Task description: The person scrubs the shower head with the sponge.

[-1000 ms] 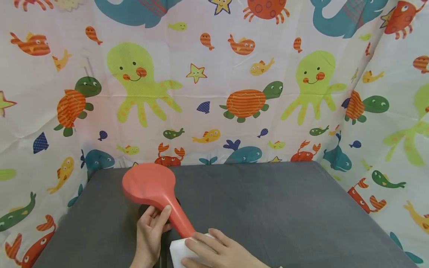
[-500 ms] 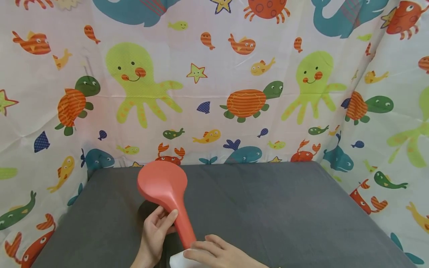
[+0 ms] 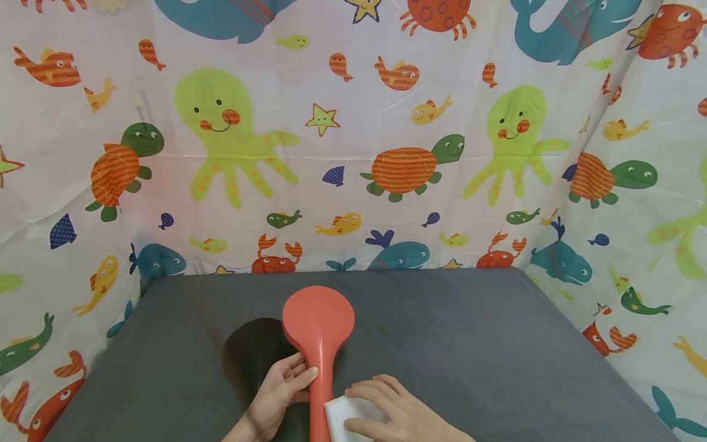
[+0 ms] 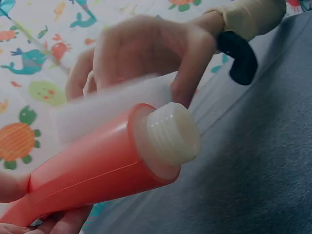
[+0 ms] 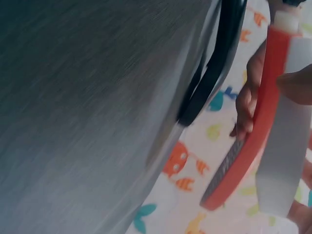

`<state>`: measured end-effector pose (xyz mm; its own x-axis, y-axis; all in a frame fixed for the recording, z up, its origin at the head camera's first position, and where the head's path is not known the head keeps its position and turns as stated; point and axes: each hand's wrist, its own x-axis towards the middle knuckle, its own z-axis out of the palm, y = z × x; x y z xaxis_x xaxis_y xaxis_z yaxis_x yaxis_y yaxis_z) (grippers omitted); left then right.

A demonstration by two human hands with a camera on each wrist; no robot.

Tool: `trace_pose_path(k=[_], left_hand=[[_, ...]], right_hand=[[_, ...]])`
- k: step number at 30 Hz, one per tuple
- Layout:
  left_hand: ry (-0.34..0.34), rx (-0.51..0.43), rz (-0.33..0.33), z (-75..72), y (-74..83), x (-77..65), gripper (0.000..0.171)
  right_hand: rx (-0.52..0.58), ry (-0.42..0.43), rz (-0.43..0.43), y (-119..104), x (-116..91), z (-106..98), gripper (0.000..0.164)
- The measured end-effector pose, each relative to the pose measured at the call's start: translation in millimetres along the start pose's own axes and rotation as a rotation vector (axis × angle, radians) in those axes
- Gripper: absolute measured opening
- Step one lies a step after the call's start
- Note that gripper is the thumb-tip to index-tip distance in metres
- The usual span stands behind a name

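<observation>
A red shower head (image 3: 319, 319) is tilted with its round head away from me and its smooth back up in the head view. My left hand (image 3: 282, 393) grips it around the upper handle. In the left wrist view its handle ends in a white threaded connector (image 4: 175, 134). My right hand (image 3: 400, 408) holds a white sponge (image 3: 348, 417) between thumb and fingers, right alongside the handle. Seen from the right wrist, the sponge (image 5: 282, 161) runs along the red handle, and the grey spray face (image 5: 225, 168) shows on the head's other side.
Below the hands is a table with a dark grey cover (image 3: 469, 344). A dark rounded shape (image 3: 254, 347) shows behind my left hand. A white curtain (image 3: 342, 178) printed with sea animals hangs along the back and sides. A black curved piece (image 4: 241, 58) sits at the right wrist.
The shower head has moved right and swung from leaning left to nearly straight. The sponge has gone from the handle's lower end to its right side. More of the dark shape shows.
</observation>
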<state>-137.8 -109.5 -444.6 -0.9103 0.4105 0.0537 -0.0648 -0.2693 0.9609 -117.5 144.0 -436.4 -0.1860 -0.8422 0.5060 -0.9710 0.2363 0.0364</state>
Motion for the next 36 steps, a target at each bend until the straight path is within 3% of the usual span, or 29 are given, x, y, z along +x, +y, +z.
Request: trace_pose_path(k=[5,9,14,19,25,30,36], left_hand=[[0.019,-0.035,-0.129,4.7,-8.2,11.5,0.049],[0.034,-0.027,-0.177,6.2,-18.7,19.9,0.049],[0.036,-0.03,-0.212,7.2,-30.0,25.2,0.04],[0.052,-0.021,-0.245,7.5,-39.2,27.9,0.034],[0.057,-0.023,-0.255,5.5,-45.4,28.5,0.031],[0.066,-0.015,-0.262,5.1,-47.1,29.2,0.033],[0.083,0.003,-0.264,8.7,-46.7,28.2,0.038]], right_hand=[[0.05,-0.046,0.152,4,-16,-7,0.044],[0.1,-0.082,0.263,6,-26,-10,0.052],[0.092,-0.014,0.403,10,-32,-6,0.056],[0.016,0.083,0.652,12,-35,1,0.048],[-0.202,0.121,0.919,7,-40,8,0.045],[-0.298,0.089,1.012,6,-41,13,0.046],[-0.256,-0.034,1.042,4,-41,17,0.047]])
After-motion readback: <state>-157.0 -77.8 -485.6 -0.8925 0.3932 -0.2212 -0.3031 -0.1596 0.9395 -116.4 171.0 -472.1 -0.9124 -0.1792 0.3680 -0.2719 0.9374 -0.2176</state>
